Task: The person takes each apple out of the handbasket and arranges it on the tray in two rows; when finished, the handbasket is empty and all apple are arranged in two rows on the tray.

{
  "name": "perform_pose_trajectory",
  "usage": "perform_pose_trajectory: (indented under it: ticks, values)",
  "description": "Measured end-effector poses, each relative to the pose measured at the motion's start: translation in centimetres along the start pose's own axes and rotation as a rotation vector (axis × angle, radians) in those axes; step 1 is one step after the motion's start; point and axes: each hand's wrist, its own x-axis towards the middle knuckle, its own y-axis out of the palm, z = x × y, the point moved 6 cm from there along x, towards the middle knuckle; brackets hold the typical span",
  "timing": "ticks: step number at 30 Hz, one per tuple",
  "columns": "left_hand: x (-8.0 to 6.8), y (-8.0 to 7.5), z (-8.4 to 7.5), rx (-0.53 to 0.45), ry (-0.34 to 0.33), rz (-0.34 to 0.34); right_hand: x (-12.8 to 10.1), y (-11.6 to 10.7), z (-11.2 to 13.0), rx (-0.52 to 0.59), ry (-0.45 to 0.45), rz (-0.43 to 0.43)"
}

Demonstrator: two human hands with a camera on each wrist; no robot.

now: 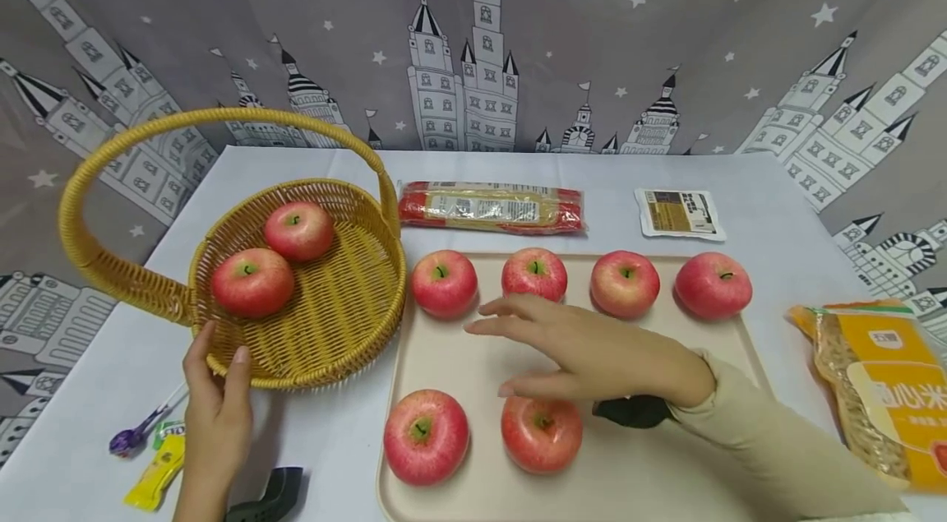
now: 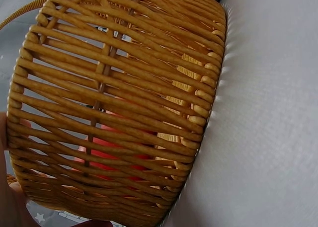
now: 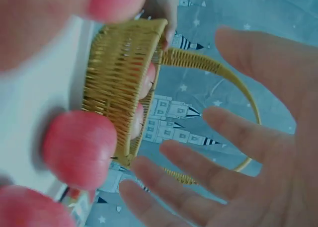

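Left grip point(image 1: 218, 390) holds basket point(image 2: 114, 113) rim (head view only).

Readable only in part: large white Chinese characters on the yellow bag point(image 1: 888, 390) at the right; print on the other packets too small.

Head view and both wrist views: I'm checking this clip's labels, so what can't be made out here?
- Print on the flat white packet at the table's back: too small, head view.
- Orange snack bag: cut off by the right edge, head view.
- Red apples inside the woven yellow wicker basket: screened by its wall, left wrist view.
- Open right hand: blurred, fills the right wrist view.
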Motion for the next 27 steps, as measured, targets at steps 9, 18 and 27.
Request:
perform_pose_trajectory:
  ticks: [9, 18, 27]
  values:
    - [0.1, 0.1, 0.0, 0.003, 0.019, -0.001, 8.9, -2.6, 1.4, 0.08, -0.126, -0.103]
    - [0.1, 0.0, 0.4, 0.013, -0.001, -0.026, 18.6, -1.5, 1.9, 0.021, -0.059, -0.099]
    - [0.3, 0.4, 0.4, 0.015, 0.007, -0.014, 25.8, 1.2, 2.6, 0.067, 0.08, 0.045]
